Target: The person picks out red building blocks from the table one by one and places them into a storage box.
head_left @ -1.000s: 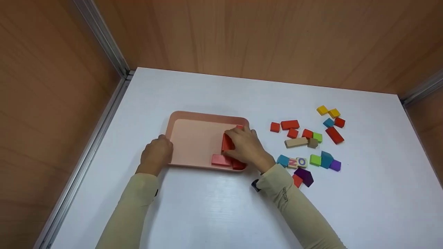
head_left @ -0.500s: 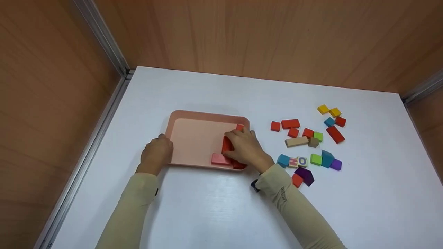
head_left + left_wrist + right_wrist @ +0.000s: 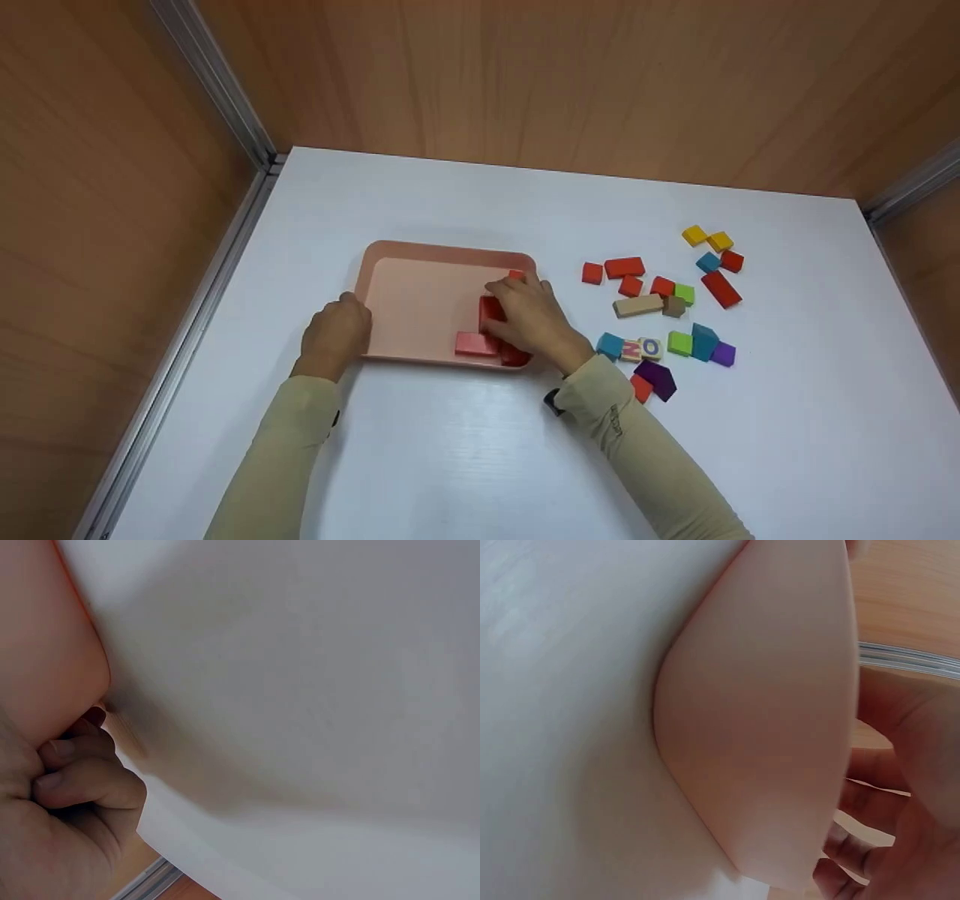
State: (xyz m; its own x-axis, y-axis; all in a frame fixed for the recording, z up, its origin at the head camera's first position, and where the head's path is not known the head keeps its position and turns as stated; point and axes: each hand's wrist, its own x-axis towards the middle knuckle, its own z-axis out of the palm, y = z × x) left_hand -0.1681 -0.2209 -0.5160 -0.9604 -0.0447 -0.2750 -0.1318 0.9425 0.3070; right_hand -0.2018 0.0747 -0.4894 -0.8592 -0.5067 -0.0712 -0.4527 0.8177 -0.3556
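Hardly anything has moved over the last second: inside the tray [image 3: 412, 315], the red block [image 3: 486, 309] looks a touch nearer the person, while both hands keep their places. That reads as a fine adjustment of a block already inside, and not a fresh one being brought in.

Right hand [image 3: 531, 316]: thumb and fingers pinch the block from its near and far ends, at about 3 o'clock from the tray's centre. Whether any weight is lifted I cannot tell; from the wrist, the tray wall hides the block. At 5 o'clock lies the pink block [image 3: 472, 345], close against the red one's near end; a dark red block [image 3: 514, 355] sits in the 4 o'clock corner, and a small red block [image 3: 517, 274] shows at 2.

Left hand [image 3: 334, 339] grips the rim between 8 and 9 o'clock, apparently steadying the tray. Further out, around 3 o'clock, loose blocks [image 3: 637, 306] lie scattered on the white table [image 3: 442, 457], well apart from the tray's far corners.
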